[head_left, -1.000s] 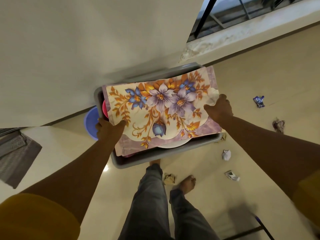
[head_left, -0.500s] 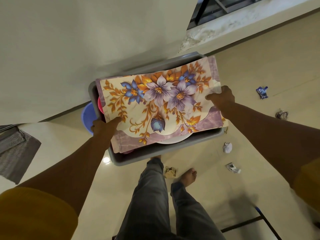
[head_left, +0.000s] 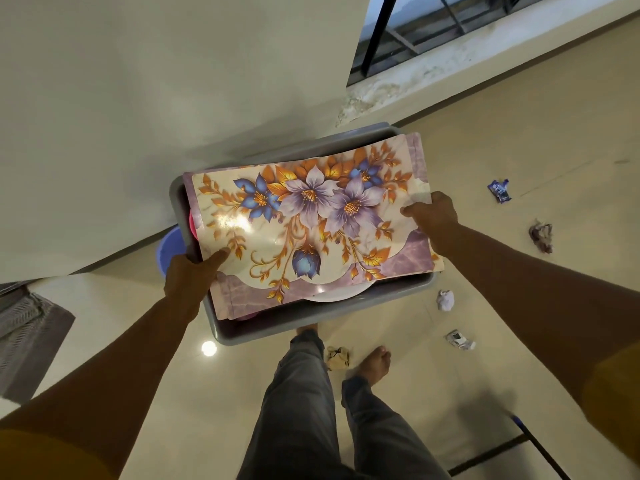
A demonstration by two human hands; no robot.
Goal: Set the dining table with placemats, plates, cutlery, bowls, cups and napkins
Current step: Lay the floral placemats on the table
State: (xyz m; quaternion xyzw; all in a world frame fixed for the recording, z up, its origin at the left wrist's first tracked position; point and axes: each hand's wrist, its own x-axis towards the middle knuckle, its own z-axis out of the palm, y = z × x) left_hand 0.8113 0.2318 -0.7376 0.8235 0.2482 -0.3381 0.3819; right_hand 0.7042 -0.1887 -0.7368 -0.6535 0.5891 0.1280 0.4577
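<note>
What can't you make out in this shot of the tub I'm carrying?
Head view only:
- Contents of the grey plastic tub: covered by the floral purple placemats; only a white plate edge and a pink rim show.
- Fingers of the left hand and right hand: mostly hidden behind the tub.
- Blue round basin: mostly behind the tub.

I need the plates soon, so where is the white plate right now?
In the head view, the white plate lies inside the grey plastic tub, its rim peeking out from under the floral placemats at the near edge.
</note>
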